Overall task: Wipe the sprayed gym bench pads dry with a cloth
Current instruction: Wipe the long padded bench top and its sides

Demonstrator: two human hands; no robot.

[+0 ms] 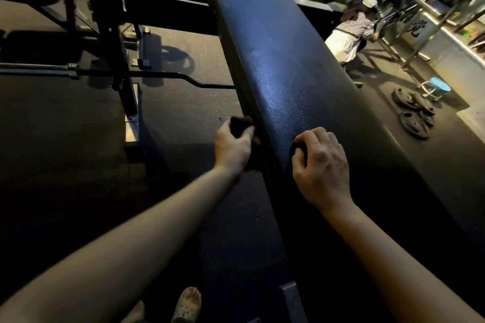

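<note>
Bench pad (288,73): left hand (233,147) grips cloth (240,123); barbell (157,76) beside.

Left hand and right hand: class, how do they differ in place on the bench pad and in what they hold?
The left hand is at the side edge of the bench pad; the right hand rests on its top. The left hand pinches a dark cloth; whether the right hand's curled fingers hold anything is unclear. Both are bare.

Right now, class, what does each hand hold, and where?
The left hand grips a dark cloth by its bunched middle. Whether the right hand, curled on the bench pad, holds anything cannot be told.
</note>
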